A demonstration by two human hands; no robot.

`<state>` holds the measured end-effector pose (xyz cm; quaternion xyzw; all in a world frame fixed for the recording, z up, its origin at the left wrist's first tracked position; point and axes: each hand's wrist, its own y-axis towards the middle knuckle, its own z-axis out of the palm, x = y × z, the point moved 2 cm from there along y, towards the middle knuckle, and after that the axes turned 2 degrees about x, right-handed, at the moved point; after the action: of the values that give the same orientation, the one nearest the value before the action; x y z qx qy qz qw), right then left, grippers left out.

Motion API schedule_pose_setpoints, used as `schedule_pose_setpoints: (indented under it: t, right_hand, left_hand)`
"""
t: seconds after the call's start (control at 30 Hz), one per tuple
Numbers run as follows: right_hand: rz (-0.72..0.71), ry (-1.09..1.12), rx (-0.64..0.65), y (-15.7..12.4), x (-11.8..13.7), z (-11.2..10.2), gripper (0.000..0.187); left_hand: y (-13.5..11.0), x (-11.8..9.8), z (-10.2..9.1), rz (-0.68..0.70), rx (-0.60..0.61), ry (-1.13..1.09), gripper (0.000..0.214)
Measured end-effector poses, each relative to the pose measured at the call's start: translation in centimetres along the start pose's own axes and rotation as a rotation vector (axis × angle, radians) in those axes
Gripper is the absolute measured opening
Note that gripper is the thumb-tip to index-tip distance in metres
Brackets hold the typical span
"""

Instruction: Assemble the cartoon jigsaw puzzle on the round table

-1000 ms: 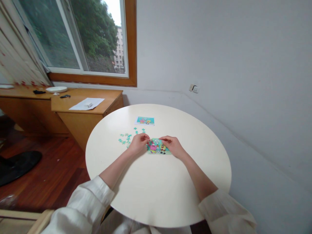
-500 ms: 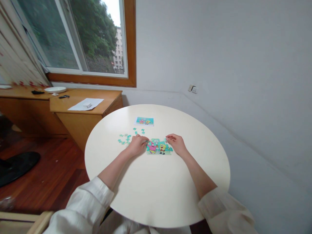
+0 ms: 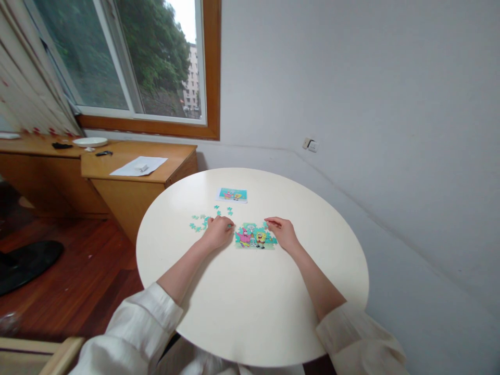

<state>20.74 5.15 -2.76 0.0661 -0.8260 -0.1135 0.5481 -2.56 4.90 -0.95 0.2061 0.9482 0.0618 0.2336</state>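
A partly joined jigsaw puzzle (image 3: 253, 238) with cartoon figures on a teal ground lies flat on the round table. Just off its left edge, my left hand (image 3: 219, 233) is closed in a pinch, with a small teal jigsaw piece (image 3: 230, 226) at the fingertips. My right hand (image 3: 284, 233) rests by the upper right corner of the puzzle, thumb and fingers drawn together; whatever they hold, if anything, is too small to make out. Loose jigsaw pieces (image 3: 199, 223) are scattered to the left of my left hand, some partly hidden behind it.
Beyond the puzzle lies a picture card (image 3: 233, 195) with a similar cartoon scene. The white round table (image 3: 250, 302) stands close to the wall. A wooden desk (image 3: 179, 165) at the left back bears a paper sheet (image 3: 128, 167) and a white plate (image 3: 90, 141).
My left hand has drawn slightly left, away from the puzzle's left edge, and a teal piece shows at its fingertips. My right hand has hardly moved.
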Motion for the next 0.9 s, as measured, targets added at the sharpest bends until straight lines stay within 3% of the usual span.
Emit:
schedule_pose_setpoints:
  t: [0.2,0.4,0.63,0.9]
  right_hand:
    - [0.029,0.027,-0.008,0.1,-0.2,0.2,0.02]
    - [0.02,-0.01,-0.021,0.1,-0.3,0.3,0.02]
    - [-0.043,-0.103,-0.028,0.0,0.3,0.3,0.02]
    - [0.007,-0.073,0.061,-0.3,0.3,0.7,0.019]
  left_hand:
    - [-0.5,-1.2,0.0,0.151,-0.014,-0.038,0.025]
    - [-1.7,-2.8,0.9,0.375,0.183,-0.01,0.043]
    - [-1.9,-3.0,0.6,0.438,0.221,0.02,0.042]
    - [-1.9,-3.6,-0.2,0.513,0.233,-0.021,0.029]
